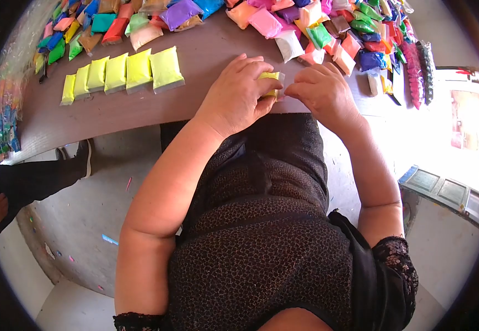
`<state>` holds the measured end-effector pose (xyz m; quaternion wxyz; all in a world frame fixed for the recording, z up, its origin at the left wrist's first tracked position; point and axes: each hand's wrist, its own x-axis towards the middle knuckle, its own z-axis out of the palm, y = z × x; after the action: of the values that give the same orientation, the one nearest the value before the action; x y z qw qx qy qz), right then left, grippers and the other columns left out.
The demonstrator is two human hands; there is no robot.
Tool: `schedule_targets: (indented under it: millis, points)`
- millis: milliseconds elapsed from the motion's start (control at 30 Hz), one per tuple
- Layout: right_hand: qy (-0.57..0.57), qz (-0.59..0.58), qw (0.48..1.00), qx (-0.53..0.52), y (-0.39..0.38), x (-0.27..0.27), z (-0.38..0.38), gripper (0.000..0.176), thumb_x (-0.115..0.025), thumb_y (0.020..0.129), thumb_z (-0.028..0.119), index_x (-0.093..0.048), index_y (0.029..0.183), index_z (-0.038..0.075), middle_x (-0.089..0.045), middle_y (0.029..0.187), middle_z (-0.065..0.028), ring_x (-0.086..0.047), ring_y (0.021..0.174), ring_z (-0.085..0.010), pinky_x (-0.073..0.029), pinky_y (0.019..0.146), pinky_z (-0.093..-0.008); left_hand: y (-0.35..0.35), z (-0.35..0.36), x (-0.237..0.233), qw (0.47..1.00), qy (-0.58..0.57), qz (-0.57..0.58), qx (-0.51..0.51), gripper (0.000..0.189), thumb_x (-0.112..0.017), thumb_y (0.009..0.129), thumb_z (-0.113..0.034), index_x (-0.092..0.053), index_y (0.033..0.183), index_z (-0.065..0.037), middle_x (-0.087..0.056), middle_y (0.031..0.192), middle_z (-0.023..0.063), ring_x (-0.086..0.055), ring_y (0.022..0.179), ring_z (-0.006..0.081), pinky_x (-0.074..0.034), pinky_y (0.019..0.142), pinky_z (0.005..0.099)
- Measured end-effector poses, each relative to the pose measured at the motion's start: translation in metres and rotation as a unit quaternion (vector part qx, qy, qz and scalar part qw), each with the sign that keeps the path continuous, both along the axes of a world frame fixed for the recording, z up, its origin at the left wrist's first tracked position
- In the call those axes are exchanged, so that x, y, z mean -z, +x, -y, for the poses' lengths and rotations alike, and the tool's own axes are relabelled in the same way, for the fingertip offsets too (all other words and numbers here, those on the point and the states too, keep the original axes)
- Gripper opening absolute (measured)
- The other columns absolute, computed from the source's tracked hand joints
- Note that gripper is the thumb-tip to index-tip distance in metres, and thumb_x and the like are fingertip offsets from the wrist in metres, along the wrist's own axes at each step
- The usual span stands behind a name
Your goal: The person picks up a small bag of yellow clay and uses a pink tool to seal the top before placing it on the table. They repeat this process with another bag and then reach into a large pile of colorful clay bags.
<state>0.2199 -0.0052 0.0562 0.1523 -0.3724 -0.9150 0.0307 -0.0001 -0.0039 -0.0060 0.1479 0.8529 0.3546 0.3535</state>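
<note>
floor: grey (107,160), with small coloured scraps on it.
bench: dark brown top (201,41), across the upper part of the view.
packet heap: soft-looking packets in many colours (360,41) spread along the far side of the bench; too crowded to count.
other person: one dark trouser leg (41,179) by the bench, at the left.
long bags: clear, filled with coloured pieces (2,118), on the bench's left end; overlapping, so i cannot tell how many.
hands: two. the left hand (228,94) has its fingers curled over the small packet, holding it. the right hand (327,96) has its fingers bent in at the packet's clear edge; i cannot tell if they grip it.
yellow row: six packets (116,73) side by side, left of the hands.
held packet: one, yellow (271,84), between the hands near the bench's near edge.
handling: probably light and soft, the wrap a bit slippery; best held flat by the body, or pinched at the sealed edge, as squeezing could dent or burst it.
</note>
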Motion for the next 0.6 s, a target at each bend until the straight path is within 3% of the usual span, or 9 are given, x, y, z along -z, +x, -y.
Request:
schedule_targets:
  millis: [300, 600]
  points:
    - [0.044, 0.008, 0.993, -0.109, -0.002, -0.003, -0.015, 0.012, -0.066, 0.068, 0.012, -0.068, 0.079, 0.011, -0.059, 0.083, -0.0011, -0.059, 0.086, -0.0218, -0.046, 0.082, -0.0347, 0.001, 0.0, 0.001, 1.0, -0.016, 0.005, -0.005, 0.021, -0.075, 0.08, -0.021, -0.068, 0.099, -0.015, -0.061, 0.117, 0.0072, -0.055, 0.12, 0.0325, -0.039, 0.107, 0.0495]
    - [0.034, 0.035, 0.98, -0.191, -0.006, -0.005, -0.03, 0.01, -0.065, 0.068, 0.014, -0.063, 0.077, 0.01, -0.058, 0.083, -0.0016, -0.057, 0.085, -0.0223, -0.044, 0.082, -0.0363, 0.001, -0.002, 0.002, 1.0, 0.004, 0.008, -0.001, 0.022, -0.075, 0.08, -0.021, -0.066, 0.099, -0.017, -0.062, 0.116, 0.0056, -0.057, 0.117, 0.0331, -0.04, 0.105, 0.0504]
